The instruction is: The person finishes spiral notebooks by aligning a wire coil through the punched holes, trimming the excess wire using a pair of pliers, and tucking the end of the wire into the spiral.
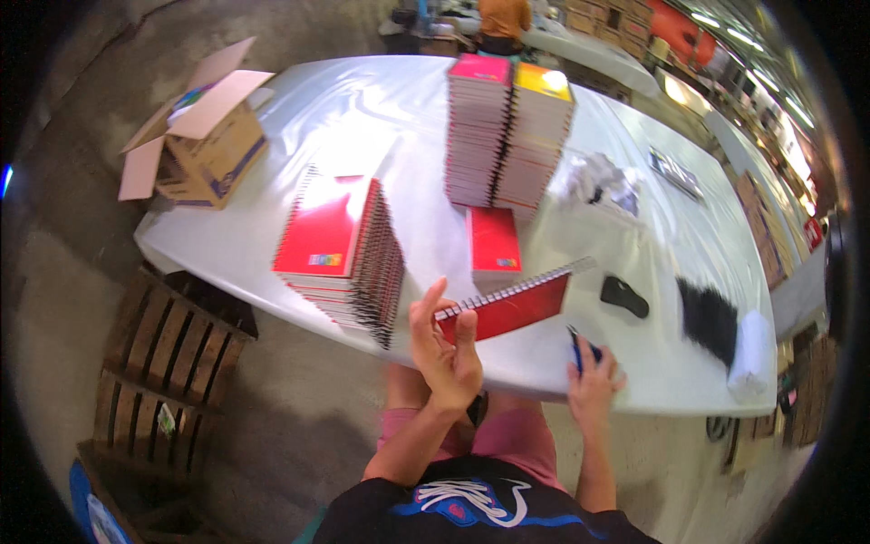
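My left hand (444,354) is closed on one end of a red-covered spiral notebook (517,310), thumb and fingers on either side. Its wire coil runs along the upper edge, and the notebook is tilted over the table's near edge. To the right of it, my right hand (594,381) grips blue-handled pliers (575,344), their dark jaws pointing away from me. Just beyond the held notebook lies a small stack of red notebooks (494,240). A taller pile of red spiral notebooks (331,227) stands to the left, coils showing on its sides.
Tall magenta-topped (479,68) and yellow-topped (542,82) notebook stacks stand at the back of the white-covered table (399,136). An open carton (213,154) sits far left. Crumpled plastic (598,186), a black object (625,296), black wire coils (707,322) and a white roll (750,354) lie right.
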Demonstrator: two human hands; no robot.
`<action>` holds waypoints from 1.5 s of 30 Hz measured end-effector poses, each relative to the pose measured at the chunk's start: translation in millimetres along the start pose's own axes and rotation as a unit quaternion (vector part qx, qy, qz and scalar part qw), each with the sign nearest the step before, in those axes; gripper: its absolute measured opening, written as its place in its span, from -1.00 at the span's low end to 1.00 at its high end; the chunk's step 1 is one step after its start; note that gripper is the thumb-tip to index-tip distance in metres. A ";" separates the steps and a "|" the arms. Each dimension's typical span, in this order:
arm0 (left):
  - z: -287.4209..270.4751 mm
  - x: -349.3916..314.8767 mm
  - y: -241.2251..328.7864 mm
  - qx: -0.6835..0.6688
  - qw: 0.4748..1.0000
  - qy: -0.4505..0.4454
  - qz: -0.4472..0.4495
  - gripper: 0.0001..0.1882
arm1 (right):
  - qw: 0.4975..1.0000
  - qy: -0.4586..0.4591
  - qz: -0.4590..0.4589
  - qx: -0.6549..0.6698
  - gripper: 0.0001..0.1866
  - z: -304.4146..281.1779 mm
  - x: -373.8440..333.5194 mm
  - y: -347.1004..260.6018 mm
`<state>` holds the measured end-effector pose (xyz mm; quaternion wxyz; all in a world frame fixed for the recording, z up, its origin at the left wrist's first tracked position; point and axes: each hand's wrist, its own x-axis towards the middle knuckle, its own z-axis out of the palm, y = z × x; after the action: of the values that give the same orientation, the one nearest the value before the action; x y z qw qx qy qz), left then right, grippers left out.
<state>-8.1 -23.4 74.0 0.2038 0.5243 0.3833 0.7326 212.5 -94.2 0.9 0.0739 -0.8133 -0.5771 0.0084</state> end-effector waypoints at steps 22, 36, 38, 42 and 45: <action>-131.0 97.0 8.3 0.054 0.987 0.152 -0.021 -0.42 | 0.650 -0.017 -0.690 0.317 -0.48 -201.5 143.3 -328.8; -107.0 100.6 -16.2 -0.011 0.996 0.085 -0.024 -0.48 | 0.630 -0.180 -0.426 0.624 -0.52 -81.6 161.0 -313.3; -109.5 104.0 -22.3 0.011 0.997 0.079 -0.007 -0.50 | 0.599 -0.178 -0.374 0.685 -0.53 -79.8 155.1 -310.7; -108.4 103.9 -27.4 0.003 0.997 0.079 0.020 -0.50 | 0.566 -0.128 -0.331 0.744 -0.54 -70.0 148.8 -320.3; -105.1 103.0 -29.9 -0.005 0.996 0.079 0.039 -0.48 | 0.568 -0.135 -0.331 0.741 -0.52 -63.4 148.0 -329.2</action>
<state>-146.2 30.8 97.4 0.1472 0.4781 0.3737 0.7811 -40.5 144.2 117.0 0.5698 -0.2152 -0.6010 0.5175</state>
